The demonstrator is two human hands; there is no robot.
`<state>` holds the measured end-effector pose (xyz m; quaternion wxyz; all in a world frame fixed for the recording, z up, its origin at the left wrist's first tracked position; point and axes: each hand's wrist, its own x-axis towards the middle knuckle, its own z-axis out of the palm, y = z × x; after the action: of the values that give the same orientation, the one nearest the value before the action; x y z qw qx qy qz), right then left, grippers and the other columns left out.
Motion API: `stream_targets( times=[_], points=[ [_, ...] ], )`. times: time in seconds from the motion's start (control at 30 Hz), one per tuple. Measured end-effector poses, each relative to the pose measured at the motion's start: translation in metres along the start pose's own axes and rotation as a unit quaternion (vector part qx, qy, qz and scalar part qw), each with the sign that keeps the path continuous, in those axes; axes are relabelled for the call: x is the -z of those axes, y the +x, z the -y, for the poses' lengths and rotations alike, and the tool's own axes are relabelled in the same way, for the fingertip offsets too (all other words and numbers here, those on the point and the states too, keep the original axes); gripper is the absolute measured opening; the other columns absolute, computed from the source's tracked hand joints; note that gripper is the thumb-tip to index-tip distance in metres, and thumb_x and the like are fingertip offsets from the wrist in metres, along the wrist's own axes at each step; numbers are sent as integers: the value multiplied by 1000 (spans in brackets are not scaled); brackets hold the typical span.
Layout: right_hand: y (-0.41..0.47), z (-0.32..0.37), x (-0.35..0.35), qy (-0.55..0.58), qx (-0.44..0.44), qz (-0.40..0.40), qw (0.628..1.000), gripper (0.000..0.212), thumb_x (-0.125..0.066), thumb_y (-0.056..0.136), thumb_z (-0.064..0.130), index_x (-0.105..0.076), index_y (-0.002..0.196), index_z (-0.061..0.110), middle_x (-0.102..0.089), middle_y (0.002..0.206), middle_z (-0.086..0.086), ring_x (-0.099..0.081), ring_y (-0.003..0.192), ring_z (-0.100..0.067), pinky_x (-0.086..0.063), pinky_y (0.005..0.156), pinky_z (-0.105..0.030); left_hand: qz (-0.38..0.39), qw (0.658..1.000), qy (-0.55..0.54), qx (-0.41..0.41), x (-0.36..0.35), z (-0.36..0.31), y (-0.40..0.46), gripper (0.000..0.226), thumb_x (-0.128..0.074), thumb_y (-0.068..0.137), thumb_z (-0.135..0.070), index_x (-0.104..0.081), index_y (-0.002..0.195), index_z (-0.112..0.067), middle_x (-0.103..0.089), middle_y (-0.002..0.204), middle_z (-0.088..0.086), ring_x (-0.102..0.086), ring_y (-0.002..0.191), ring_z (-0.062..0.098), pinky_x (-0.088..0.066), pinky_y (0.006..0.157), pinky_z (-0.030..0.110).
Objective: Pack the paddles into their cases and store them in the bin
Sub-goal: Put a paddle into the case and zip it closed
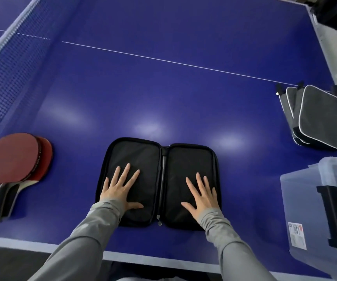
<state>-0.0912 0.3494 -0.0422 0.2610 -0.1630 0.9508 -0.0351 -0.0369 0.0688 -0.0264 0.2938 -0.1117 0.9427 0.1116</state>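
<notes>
Black zip-around fabric case [159, 185] lies unzipped flat on blue surface [163, 88]. Left hand [121, 191] & right hand [201, 194] press its halves, fingers spread. Red rubber paddles [15, 159] stacked left of left hand; grey cases [315, 116] & clear plastic bin [321, 216] right of right hand.

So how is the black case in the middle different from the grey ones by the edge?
The black case lies unzipped and spread flat, both hands pressing its halves; the grey cases are closed and stacked, untouched. The black case shows a plain dark lining; the grey cases have white piping. All lie on the blue table.
</notes>
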Motion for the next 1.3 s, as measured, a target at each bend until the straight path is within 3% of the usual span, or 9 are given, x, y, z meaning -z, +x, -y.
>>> stream_targets(
  times=[0.27,0.4,0.5,0.6,0.67,0.77,0.87,1.0,1.3],
  points=[
    [2,0,1,-3,-12,1,1000,87,-43,82,64,19,139,40,19,155,7,15,144,-22,-10,116,-47,0,1000,-7,1,3,2,-1,120,-61,61,-75,32,131,-47,36,148,-16,25,142,15,0,118,43],
    [0,7,8,-22,-12,-9,1000,82,-45,82,62,5,144,43,14,157,5,10,145,-22,-18,114,-46,-15,999,-31,-36,8,5,-3,97,-58,77,-62,5,147,-38,22,154,-12,16,145,16,-4,118,42],
    [0,15,14,-24,-35,-14,999,77,-46,84,59,-1,145,41,9,157,5,7,145,-21,-22,113,-44,-124,985,-110,-38,20,21,-13,63,-55,89,-41,-32,145,-22,-21,155,-2,-22,143,18,-20,115,34],
    [-1,23,19,-11,-53,-25,998,76,-45,87,55,-2,146,34,3,158,3,2,146,-19,-24,113,-40,-285,946,-155,15,35,64,-31,42,-65,80,-21,-62,119,-6,-57,126,17,-56,113,37,-42,93,46],
    [-2,27,23,8,-61,-45,997,76,-48,87,52,-8,147,29,-5,157,0,-6,146,-19,-27,112,-39,-357,919,-148,84,39,106,-44,43,-64,75,-20,-63,115,-2,-60,116,21,-58,102,43,-46,81,51],
    [-3,31,28,38,-81,-79,993,75,-59,84,43,-21,146,22,-20,154,-6,-18,143,-24,-35,106,-41,-402,873,-170,218,39,171,-66,58,-75,74,-26,-55,125,-5,-52,123,21,-50,111,43,-41,86,54],
    [-4,32,32,72,-118,-106,985,74,-68,80,33,-32,142,15,-31,150,-12,-29,139,-29,-40,98,-45,-376,837,-219,333,32,221,-79,81,-82,66,-33,-44,131,-5,-44,130,25,-42,118,46,-36,92,59],
    [-8,30,37,99,-180,-124,971,71,-70,78,27,-37,140,13,-36,147,-14,-36,133,-33,-41,95,-50,-265,834,-268,404,23,259,-76,94,-78,63,-53,-39,133,-4,-41,132,24,-40,123,43,-34,97,57],
    [-14,41,37,74,-246,-103,961,67,-64,82,31,-35,141,14,-32,149,-11,-33,134,-33,-37,97,-52,-225,858,-299,351,3,272,-49,56,-71,72,-51,-49,96,-5,-54,105,17,-52,103,38,-43,74,47]
  ],
)
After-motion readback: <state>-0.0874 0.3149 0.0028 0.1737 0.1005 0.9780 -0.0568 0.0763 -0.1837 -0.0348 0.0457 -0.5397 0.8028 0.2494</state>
